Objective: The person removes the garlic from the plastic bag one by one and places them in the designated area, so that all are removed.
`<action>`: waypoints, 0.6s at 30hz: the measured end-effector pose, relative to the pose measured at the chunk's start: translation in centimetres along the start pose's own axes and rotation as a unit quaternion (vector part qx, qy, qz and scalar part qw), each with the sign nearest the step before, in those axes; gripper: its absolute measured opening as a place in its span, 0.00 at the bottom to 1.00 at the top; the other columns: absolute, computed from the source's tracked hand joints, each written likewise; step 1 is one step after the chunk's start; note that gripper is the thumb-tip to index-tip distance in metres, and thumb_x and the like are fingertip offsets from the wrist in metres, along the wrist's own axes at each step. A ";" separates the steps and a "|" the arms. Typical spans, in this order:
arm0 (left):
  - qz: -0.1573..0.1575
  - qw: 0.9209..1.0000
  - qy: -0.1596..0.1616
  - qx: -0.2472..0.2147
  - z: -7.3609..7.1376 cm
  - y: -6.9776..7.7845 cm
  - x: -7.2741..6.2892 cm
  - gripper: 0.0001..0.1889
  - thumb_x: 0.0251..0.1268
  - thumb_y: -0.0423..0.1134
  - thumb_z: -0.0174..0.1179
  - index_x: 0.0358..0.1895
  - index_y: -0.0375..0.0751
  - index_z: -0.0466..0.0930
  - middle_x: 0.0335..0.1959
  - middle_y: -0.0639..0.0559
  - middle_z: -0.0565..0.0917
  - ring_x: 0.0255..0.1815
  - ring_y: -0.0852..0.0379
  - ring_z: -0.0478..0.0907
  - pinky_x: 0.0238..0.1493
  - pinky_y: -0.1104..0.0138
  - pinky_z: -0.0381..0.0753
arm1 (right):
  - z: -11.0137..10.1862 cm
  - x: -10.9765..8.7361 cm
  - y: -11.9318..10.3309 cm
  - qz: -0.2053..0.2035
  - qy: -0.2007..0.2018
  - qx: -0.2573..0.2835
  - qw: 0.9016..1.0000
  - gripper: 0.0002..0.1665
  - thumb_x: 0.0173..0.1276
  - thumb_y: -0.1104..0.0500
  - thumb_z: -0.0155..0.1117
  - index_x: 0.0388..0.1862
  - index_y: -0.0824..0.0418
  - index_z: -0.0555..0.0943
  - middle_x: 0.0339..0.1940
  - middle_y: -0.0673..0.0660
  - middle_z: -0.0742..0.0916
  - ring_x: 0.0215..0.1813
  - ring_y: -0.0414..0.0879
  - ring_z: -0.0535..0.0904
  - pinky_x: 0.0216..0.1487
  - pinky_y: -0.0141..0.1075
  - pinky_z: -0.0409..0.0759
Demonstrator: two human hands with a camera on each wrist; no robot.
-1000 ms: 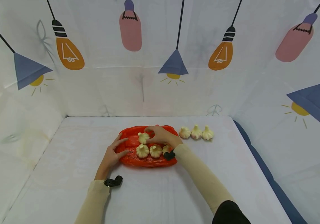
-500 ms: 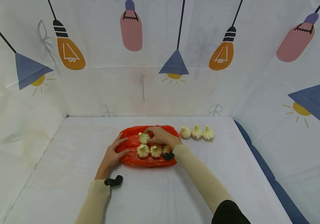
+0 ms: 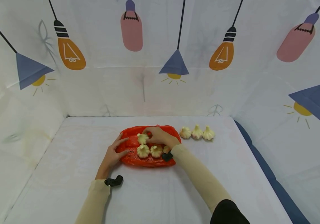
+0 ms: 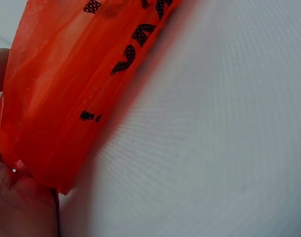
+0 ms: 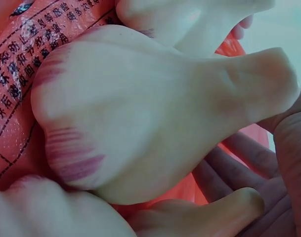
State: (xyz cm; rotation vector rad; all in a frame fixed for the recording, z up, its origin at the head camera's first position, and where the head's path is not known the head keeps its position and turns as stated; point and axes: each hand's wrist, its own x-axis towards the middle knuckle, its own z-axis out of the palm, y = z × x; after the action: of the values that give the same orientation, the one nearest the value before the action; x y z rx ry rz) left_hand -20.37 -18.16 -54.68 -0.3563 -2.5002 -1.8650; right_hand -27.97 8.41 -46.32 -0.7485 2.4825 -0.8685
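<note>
A red plastic bag [image 3: 131, 160] with black print lies spread on the table. On it, two garlic bulbs [image 3: 143, 151] [image 3: 156, 151] sit in the near row, with another garlic bulb [image 3: 166, 149] partly hidden by the right wrist. Behind that row, my right hand [image 3: 160, 136] pinches a garlic bulb [image 3: 142, 138] between thumb and fingers. In the right wrist view, a large garlic bulb [image 5: 140, 113] with purple streaks fills the middle, others around it. My left hand [image 3: 115, 152] rests at the bag's left edge, fingers spread and extended over the red plastic.
Three garlic bulbs [image 3: 197, 132] stand in a row on the white table [image 3: 148, 193], right of the bag. A white sheet printed with lamps [image 3: 174, 62] hangs behind the table and along its sides. A dark blue strip [image 3: 272, 177] runs beside the right edge.
My right hand has shifted very slightly left with the garlic bulb it pinches. My left hand stays in place on the bag's edge.
</note>
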 end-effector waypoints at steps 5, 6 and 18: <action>-0.002 1.000 0.000 -0.006 0.1 -0.1 0.0 0.31 0.64 0.35 0.72 0.70 0.39 0.75 0.85 0.46 0.53 0.87 0.41 0.43 0.83 0.39 0.43 | 0.3 0.4 0.2 -0.006 0.001 -0.015 1.000 0.22 0.73 0.56 0.68 0.64 0.53 0.80 0.59 0.49 0.85 0.55 0.44 0.79 0.63 0.40 0.80; -0.002 1.000 0.002 -0.004 0.1 -0.1 0.0 0.31 0.64 0.35 0.72 0.70 0.39 0.75 0.85 0.46 0.53 0.87 0.41 0.44 0.83 0.39 0.43 | 0.3 0.5 0.2 -0.008 0.002 -0.018 1.000 0.22 0.73 0.56 0.68 0.64 0.54 0.79 0.59 0.50 0.85 0.55 0.44 0.78 0.62 0.39 0.80; -0.010 1.000 -0.005 -0.002 0.0 3.9 -1.0 0.31 0.65 0.30 0.69 0.71 0.29 0.72 0.84 0.35 0.52 0.86 0.35 0.43 0.82 0.37 0.43 | 0.2 0.5 0.1 -0.007 0.011 -0.026 1.000 0.20 0.72 0.57 0.69 0.61 0.55 0.80 0.56 0.50 0.84 0.51 0.44 0.78 0.57 0.35 0.80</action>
State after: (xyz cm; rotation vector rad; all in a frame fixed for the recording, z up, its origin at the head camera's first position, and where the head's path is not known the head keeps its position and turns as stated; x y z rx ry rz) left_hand -18.69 -17.27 -51.16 -0.3430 -2.5155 -1.8804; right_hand -28.30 8.13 -46.62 -0.7788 2.5307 -0.8257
